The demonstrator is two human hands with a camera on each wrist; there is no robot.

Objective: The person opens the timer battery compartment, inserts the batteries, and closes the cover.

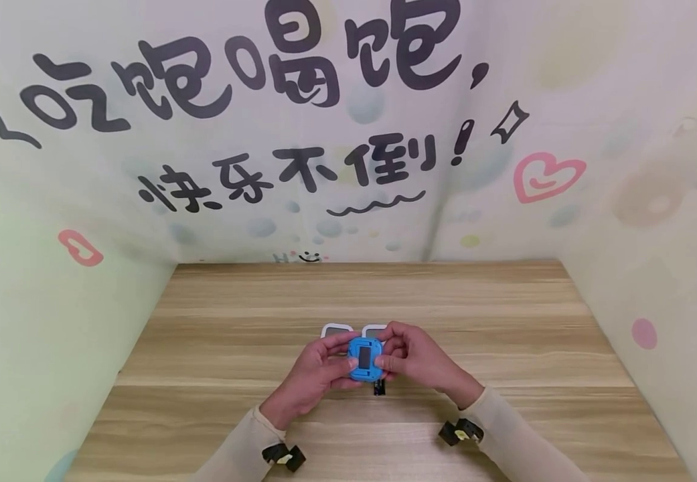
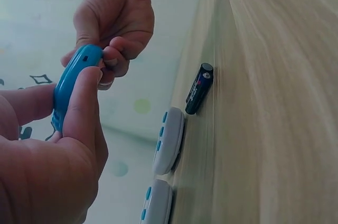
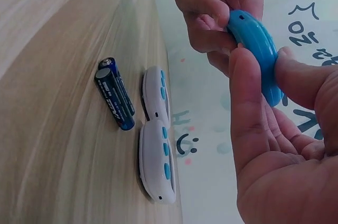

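Observation:
A small blue rounded-square device (image 1: pixel 365 359) with a dark rectangle in its upturned face is held up between both hands, over the table. My left hand (image 1: pixel 315 375) grips its left side, thumb on the face. On the opposite side, my right hand (image 1: pixel 423 358) pinches the edge between thumb and fingers. Seen edge-on in the left wrist view, the blue device (image 2: pixel 74 84) shows a small slot near one end. Two dark cylindrical batteries (image 3: pixel 115 94) lie side by side on the wood below the hands.
Two white devices with blue buttons and grey screens lie side by side just beyond the hands, the left one (image 1: pixel 337 330) and the right one (image 1: pixel 374 332). The wood-grain table (image 1: pixel 234 301) meets printed walls at the back and both sides.

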